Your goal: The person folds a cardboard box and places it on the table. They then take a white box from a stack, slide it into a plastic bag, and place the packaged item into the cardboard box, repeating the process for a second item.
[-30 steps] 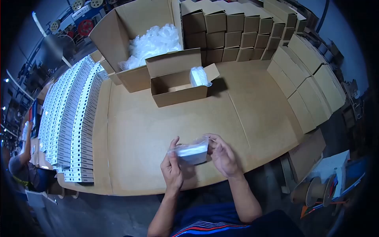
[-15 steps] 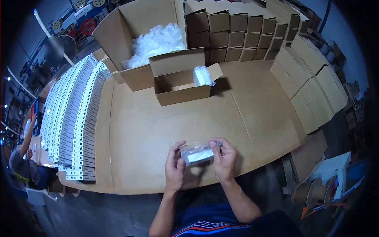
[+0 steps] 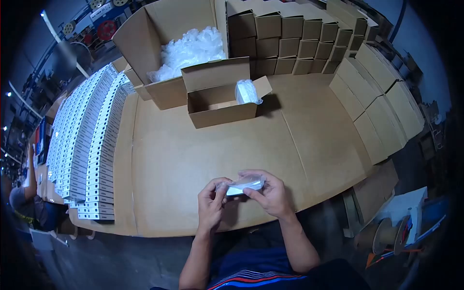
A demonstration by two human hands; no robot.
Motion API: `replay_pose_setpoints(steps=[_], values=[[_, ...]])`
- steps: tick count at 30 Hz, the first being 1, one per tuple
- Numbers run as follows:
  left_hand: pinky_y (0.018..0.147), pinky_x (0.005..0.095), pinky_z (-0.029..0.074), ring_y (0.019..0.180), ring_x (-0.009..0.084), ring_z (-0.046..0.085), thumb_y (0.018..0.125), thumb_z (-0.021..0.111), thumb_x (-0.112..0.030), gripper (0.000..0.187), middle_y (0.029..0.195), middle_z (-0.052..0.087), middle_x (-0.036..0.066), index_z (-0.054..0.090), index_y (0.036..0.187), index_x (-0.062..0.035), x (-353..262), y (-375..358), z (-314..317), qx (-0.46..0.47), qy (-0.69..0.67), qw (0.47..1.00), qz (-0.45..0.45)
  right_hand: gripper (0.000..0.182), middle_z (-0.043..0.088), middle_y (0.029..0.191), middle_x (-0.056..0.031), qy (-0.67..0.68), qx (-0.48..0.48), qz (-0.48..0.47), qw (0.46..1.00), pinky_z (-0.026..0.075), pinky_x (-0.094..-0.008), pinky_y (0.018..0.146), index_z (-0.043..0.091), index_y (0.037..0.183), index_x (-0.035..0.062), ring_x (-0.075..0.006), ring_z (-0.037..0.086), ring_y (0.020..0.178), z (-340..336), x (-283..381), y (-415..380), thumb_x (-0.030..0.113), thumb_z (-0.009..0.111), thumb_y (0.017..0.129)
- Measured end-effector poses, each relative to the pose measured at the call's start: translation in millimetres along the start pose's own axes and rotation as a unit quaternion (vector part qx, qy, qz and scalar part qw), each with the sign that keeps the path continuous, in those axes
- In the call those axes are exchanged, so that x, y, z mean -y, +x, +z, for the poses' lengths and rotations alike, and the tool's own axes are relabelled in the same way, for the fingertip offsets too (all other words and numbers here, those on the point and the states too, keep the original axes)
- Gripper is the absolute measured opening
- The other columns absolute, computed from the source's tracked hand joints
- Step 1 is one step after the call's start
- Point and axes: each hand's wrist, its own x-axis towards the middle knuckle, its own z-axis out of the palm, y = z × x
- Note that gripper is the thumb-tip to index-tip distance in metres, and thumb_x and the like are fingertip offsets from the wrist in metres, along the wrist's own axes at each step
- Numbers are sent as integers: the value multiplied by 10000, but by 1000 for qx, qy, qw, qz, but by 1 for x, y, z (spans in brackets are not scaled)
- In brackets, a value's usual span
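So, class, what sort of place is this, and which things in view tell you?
Most likely a packing station in a factory or warehouse. An open carton with a plastic-wrapped piece at one end stands on the worktable, near a larger box of clear plastic and rows of stacked brown boxes.

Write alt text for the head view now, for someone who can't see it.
A person's left hand and right hand hold a small plastic-wrapped item over a brown table. Beyond, an open carton has a wrapped piece at one end; white boxes are stacked at picture left.
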Motion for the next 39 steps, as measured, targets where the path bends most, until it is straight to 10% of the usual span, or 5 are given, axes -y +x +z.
replay_pose_setpoints(steps=[8,12,30,34,39], values=[[772,386,660,1018,233,689,1079,539,-187,293,1214,616,152,558,1293,12,-24,4,1,30,-103,994,-19,335,726,1150,-118,-112,-6,-31,993,552,-313,954,711,1154,4,-171,676,1099,-12,-8,0,-78,768,835],[967,338,587,1235,190,583,1030,597,-50,359,1387,534,105,507,1374,-5,-32,7,2,90,152,980,96,325,729,1154,-125,-75,-15,-116,990,559,-317,927,720,1117,2,-203,688,1111,-9,3,7,-142,700,826],[797,323,627,919,126,668,1073,579,-236,250,1008,661,54,649,1116,1,-13,5,19,-44,-62,997,12,177,729,1191,-163,35,-156,-70,985,533,-310,954,746,1020,-35,-229,666,1137,-3,1,5,112,647,1015],[781,403,664,937,199,715,1080,550,-221,229,1085,653,90,620,1146,-13,-12,9,14,-57,-75,996,3,156,676,1294,-173,-123,-73,-233,962,545,-292,914,758,1077,17,-209,672,1110,-8,10,8,52,731,927],[786,385,651,905,171,699,1095,517,-261,218,1003,651,88,536,1040,-51,-10,8,18,-45,-92,995,17,317,737,1163,-135,-229,12,-116,966,574,-296,829,770,1128,65,-220,714,994,-6,17,8,14,815,818]])
